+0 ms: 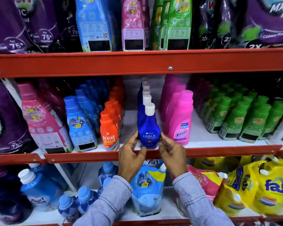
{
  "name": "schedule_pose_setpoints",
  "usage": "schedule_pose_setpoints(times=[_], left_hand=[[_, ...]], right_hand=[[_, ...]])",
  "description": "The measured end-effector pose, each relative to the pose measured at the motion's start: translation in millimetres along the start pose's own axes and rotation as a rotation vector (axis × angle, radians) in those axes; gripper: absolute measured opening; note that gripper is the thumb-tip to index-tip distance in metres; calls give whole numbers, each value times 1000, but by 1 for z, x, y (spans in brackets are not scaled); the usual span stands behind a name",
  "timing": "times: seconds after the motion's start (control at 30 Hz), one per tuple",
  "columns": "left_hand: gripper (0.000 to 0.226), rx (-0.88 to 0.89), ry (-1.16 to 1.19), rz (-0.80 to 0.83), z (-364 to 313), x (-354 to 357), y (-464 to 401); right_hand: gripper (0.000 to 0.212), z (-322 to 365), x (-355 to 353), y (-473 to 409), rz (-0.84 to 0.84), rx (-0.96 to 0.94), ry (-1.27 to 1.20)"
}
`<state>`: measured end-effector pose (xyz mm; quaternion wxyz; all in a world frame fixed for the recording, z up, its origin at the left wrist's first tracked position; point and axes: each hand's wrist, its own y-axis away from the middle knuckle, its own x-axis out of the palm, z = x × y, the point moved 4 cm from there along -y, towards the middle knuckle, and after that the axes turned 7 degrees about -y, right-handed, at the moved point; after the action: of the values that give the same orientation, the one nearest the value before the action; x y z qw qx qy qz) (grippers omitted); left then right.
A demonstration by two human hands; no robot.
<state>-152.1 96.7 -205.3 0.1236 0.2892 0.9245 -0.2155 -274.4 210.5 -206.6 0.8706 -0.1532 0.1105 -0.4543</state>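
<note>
A dark blue Ujala bottle (149, 129) with a white cap stands upright at the front of the middle shelf (219, 152), heading a row of like bottles. My left hand (130, 158) touches its lower left side with curled fingertips. My right hand (171, 154) touches its lower right side the same way. Both hands reach up from below the shelf lip, and striped sleeves cover both forearms.
An orange Revive bottle (109, 132) stands just left and a pink Vanish bottle (180, 121) just right. Blue and pink softener bottles fill the left, green bottles (245, 118) the right. Pouches crowd the lower shelf. A red beam (137, 62) runs overhead.
</note>
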Motion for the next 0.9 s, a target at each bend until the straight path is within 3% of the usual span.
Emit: schedule_pose_setpoints(times=[0.1, 0.2, 0.27, 0.33, 0.4, 0.47, 0.57, 0.9], left_hand=[[72, -20, -16, -123, -4, -4, 6], [44, 90, -58, -307, -23, -7, 19], [33, 177, -63, -300, -41, 2, 25], [35, 220, -76, -201, -53, 19, 27], [51, 185, -100, -79, -60, 39, 25], [72, 116, -127, 42, -57, 58, 19], [90, 33, -148, 178, -47, 81, 7], [90, 3, -194, 165, -31, 96, 0]], right_hand=[[38, 2, -12, 3, -141, -24, -46], [37, 6, -39, 9, -425, -93, -86], [25, 7, -58, 8, -574, -146, -60], [20, 3, -74, 0, -639, -131, -22], [30, -2, -83, -13, -558, -66, -4], [42, -6, -84, -22, -376, -9, 50], [47, -11, -88, -29, -232, -7, 185], [46, -14, -96, -32, -142, -35, 194]])
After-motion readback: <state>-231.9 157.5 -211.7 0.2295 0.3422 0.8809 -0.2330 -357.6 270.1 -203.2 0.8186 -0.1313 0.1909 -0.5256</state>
